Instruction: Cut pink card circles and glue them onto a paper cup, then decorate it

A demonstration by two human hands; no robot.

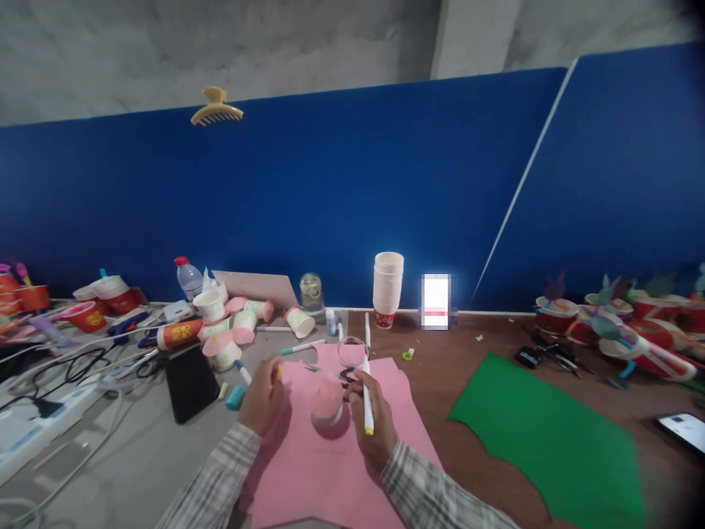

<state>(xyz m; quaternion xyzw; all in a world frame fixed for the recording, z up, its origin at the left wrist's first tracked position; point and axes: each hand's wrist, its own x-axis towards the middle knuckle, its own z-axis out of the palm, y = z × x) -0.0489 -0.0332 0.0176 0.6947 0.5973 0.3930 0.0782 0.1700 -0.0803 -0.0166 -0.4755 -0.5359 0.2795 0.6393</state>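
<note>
My right hand [374,422] is closed around a white marker [368,404] with a yellow end, held nearly upright in the view. My left hand [263,397] is closed, and a small yellow marker cap [279,373] shows at its fingertips. Between the hands a paper cup [327,419] stands on pink paper [330,485], topped by a pink paper piece [327,395]. Dark-handled scissors [346,376] lie just behind the cup, partly hidden by my right fingers. A clear ring, like a tape roll [351,353], rests beyond them.
Decorated cups [245,323], a black phone [192,383] and cables lie left. Stacked white cups [388,283] and a glass jar [311,294] stand behind. Green paper [551,433] and red cups [556,316] are right. A blue partition [352,191] bounds the back.
</note>
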